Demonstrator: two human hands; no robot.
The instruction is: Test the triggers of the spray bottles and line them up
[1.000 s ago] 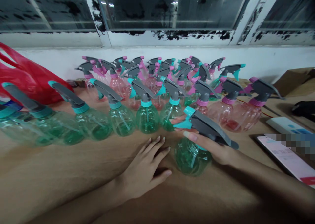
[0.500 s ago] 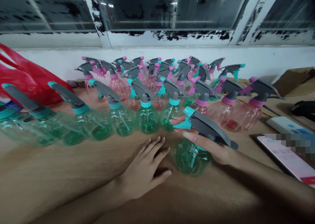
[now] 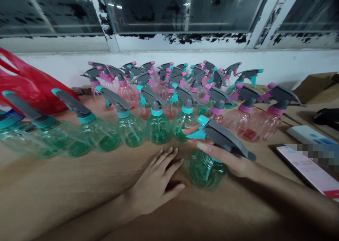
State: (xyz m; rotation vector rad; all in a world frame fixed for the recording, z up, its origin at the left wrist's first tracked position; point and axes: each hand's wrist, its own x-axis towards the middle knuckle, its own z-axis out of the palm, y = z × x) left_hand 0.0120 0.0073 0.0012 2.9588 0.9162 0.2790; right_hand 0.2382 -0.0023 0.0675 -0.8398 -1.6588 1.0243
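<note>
My right hand (image 3: 233,161) is wrapped round the neck of a clear green spray bottle (image 3: 206,172) with a grey and turquoise trigger head. This bottle stands close in front of me, and some of my fingers are hidden behind its head. To its left, my left hand (image 3: 157,182) lies flat on the wooden table (image 3: 87,191), fingers stretched out and holding nothing. Beyond my hands runs a row of similar bottles, among them a green spray bottle (image 3: 159,126) and a pink spray bottle (image 3: 265,124) at the right.
Several more spray bottles crowd behind the front row, near the white wall (image 3: 53,66). At the left sits a red plastic bag (image 3: 34,85). On the right are a phone (image 3: 304,166), a white and blue box (image 3: 307,135), a black object (image 3: 327,117) and a cardboard box (image 3: 317,87).
</note>
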